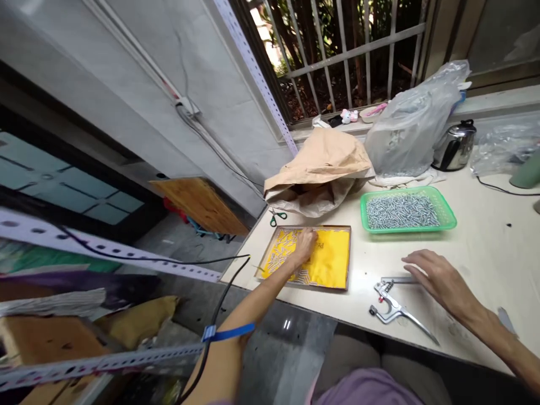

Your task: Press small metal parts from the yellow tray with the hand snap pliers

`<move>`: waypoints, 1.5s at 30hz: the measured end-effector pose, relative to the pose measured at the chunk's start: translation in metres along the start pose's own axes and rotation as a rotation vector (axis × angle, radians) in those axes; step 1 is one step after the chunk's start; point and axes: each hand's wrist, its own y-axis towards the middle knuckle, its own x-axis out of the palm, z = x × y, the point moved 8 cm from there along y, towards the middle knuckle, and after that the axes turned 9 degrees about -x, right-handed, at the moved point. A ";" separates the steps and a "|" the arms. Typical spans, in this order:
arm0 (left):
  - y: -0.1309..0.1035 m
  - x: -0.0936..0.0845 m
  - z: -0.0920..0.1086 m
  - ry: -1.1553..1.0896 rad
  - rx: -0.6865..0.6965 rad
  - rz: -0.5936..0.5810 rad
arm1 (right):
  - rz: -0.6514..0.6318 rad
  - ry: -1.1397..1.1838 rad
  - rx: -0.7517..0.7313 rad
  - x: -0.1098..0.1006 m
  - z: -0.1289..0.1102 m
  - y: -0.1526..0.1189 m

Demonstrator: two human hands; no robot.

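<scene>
My left hand [306, 246] is down in a shallow tray [349, 259] lined with yellow, its fingers curled together; whatever they may hold is hidden. Small silvery metal pins [282, 247] lie scattered in the tray's left part, with a row of similar pins [304, 277] along its near edge. Over the tabletop, my right hand [439, 281] is open with its fingers stretched to the left and nothing in them. Just left of and below it lies a silver plier-like hand tool [392, 309] with a spring and a curved jaw.
A green plastic basket [449, 222] full of similar metal pins stands behind my right hand. Small scissors [277, 216], an open brown paper bag [320, 169], a plastic bag [405, 135] and a metal kettle [458, 145] are farther back. A black cable [211, 315] runs past my left arm.
</scene>
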 end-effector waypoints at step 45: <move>-0.132 0.078 0.156 -0.350 -0.122 -0.742 | -0.290 -0.119 0.231 0.048 0.009 -0.090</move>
